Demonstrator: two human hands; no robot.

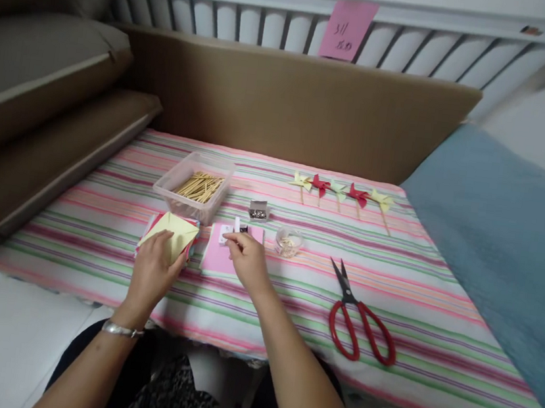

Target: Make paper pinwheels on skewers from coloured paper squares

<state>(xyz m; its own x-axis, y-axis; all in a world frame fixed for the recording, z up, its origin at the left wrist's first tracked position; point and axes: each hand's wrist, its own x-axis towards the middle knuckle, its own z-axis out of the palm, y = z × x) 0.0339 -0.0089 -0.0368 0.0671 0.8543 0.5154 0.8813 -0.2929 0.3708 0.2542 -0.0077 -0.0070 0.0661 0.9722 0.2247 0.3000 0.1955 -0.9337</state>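
Observation:
My left hand [158,266] lies over a square of yellow paper [178,224], its thumb and fingers gripping it on top of a stack of coloured paper [192,250]. Diagonal lines run in from the corners of the yellow square. My right hand [246,257] has thumb and forefinger pinched together beside a small white object [237,224] with a black part. Whatever is between those fingertips is too small to make out. Under this hand lies pink paper [216,258]. A small open box of shiny metal bits [258,213] stands just beyond.
A clear tub [165,185] holds many thin wooden sticks. Right of my right hand is a round clear dish [291,249] with small pale pieces. Red-handled scissors [348,296] lie slightly open. Several paper pinwheels [320,185] on sticks line the back, before a brown board [284,109].

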